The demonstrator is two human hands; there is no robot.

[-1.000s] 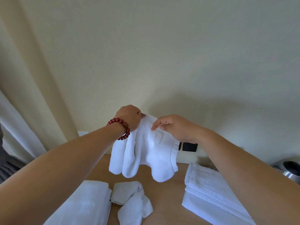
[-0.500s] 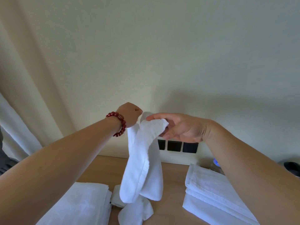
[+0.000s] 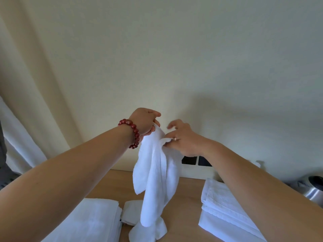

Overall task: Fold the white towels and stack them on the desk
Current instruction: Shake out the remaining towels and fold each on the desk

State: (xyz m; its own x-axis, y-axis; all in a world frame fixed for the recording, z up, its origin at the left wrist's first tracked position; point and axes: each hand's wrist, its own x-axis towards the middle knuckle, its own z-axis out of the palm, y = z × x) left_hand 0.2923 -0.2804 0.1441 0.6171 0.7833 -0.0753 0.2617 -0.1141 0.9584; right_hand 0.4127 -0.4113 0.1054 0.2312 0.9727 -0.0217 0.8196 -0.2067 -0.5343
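Hands were raised in front of a pale wall, holding one white towel in the air above a wooden worktop. The left hand, with a red bead bracelet on its wrist, was curled around the towel's top corner, so the cloth hung down long and bunched, its lower end close over a crumpled towel lying at the near middle of the worktop. The right hand pinched a fold of the towel's edge between thumb and finger, its other fingers spread loosely; it seemed to be feeling for a second corner so the towel could be opened flat before folding. A folded stack of white towels lay on the right of the worktop, and another folded pile lay on the near left, which suggested several towels were already done. A metal kettle stood at the far right edge, and black wall sockets showed behind the right wrist.
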